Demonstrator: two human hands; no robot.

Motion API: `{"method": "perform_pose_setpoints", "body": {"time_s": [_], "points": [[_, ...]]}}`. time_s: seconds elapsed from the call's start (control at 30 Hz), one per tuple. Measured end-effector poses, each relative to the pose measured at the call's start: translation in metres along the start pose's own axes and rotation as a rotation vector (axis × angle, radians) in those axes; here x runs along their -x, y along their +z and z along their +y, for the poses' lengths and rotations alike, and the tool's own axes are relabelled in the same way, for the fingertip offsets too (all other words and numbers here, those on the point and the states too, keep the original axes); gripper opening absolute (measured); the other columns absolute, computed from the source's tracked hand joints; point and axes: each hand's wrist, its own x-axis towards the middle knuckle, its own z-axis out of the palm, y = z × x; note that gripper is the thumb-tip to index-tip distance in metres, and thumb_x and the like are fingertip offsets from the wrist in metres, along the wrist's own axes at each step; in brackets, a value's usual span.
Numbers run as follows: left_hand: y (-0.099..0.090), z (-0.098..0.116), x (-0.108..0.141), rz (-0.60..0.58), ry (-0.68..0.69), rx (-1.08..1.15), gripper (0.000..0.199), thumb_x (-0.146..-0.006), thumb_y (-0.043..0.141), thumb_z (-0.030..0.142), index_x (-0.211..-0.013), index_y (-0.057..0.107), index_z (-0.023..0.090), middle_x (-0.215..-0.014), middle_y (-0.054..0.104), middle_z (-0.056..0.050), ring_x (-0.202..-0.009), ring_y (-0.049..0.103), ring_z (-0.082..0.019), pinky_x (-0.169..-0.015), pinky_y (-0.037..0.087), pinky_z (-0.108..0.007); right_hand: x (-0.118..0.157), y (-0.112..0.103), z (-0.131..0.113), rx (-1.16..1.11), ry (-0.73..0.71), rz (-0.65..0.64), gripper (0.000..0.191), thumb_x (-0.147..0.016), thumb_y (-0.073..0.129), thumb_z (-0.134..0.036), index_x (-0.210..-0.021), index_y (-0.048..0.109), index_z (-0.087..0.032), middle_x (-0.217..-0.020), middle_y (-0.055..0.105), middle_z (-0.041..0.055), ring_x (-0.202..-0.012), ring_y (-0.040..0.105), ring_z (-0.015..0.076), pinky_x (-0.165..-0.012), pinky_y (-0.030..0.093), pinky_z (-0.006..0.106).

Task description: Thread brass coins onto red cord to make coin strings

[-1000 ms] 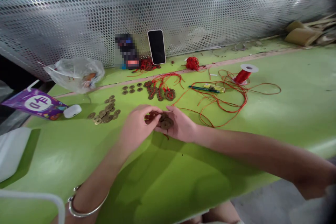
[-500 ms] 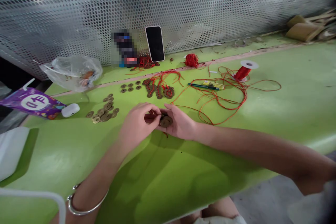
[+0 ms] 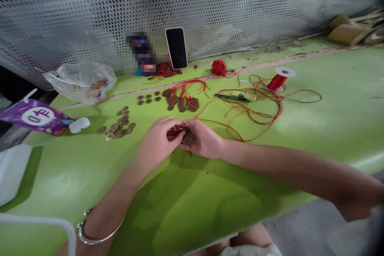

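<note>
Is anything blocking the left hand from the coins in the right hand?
Nothing I can see gets in the way: the left hand meets the coins just where the right hand cups them, though their far side is hidden.

Setting: probably a small craft workshop; exact type uncertain. Evidence: long green worktop (image 3: 324,128) set against a perforated metal panel (image 3: 228,8); bronze-coloured holed coins (image 3: 122,120) left of centre, in a loose heap and in neat rows; spool of red cord (image 3: 276,84) at right; brown rolls (image 3: 347,35) stacked far right; grey floor (image 3: 303,224), near right.
</note>
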Motion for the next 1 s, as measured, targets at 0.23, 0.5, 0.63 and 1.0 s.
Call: {"method": "perform_pose_setpoints", "body": {"time_s": [0.23,0.5,0.63,1.0], "points": [[-0.002,0.002,0.001,0.002,0.012,0.018,0.007,-0.079,0.057,0.016,-0.083,0.06,0.02,-0.086,0.062,-0.001,-0.082,0.058,-0.018,-0.072,0.047,-0.031,0.0,0.0,0.0,0.034,0.001,-0.033,0.038,-0.097,0.023,-0.023,-0.092,0.059,-0.014,-0.087,0.067,0.008,-0.073,0.064,0.0107,-0.071,0.055,0.02],[-0.009,0.004,0.0,-0.028,-0.13,0.167,0.004,-0.079,0.052,0.018,-0.08,0.056,0.02,-0.08,0.064,0.001,-0.076,0.061,-0.015,-0.066,0.05,-0.025,-0.001,-0.004,0.0,-0.032,-0.004,-0.055,0.034,-0.09,0.025,-0.01,-0.099,0.058,-0.01,-0.086,0.067,0.0098,-0.071,0.066,0.0108,-0.079,0.056,0.023],[-0.011,0.001,-0.001,-0.027,-0.15,0.179,0.008,-0.081,0.053,0.023,-0.086,0.059,0.021,-0.086,0.067,-0.001,-0.083,0.063,-0.017,-0.069,0.051,-0.026,-0.002,-0.004,0.004,-0.046,-0.037,-0.005,0.038,-0.085,0.024,0.001,-0.102,0.056,-0.01,-0.084,0.067,0.009,-0.069,0.067,0.0101,-0.082,0.057,0.025],[-0.011,0.002,0.0,-0.063,-0.199,0.194,0.016,-0.082,0.055,0.024,-0.093,0.065,0.022,-0.092,0.07,-0.001,-0.082,0.064,-0.018,-0.078,0.052,-0.031,0.0,-0.006,0.002,0.117,-0.052,-0.056,0.027,-0.094,0.035,-0.006,-0.113,0.052,-0.014,-0.106,0.064,0.0101,-0.072,0.068,0.0108,-0.037,0.046,0.012]]}}
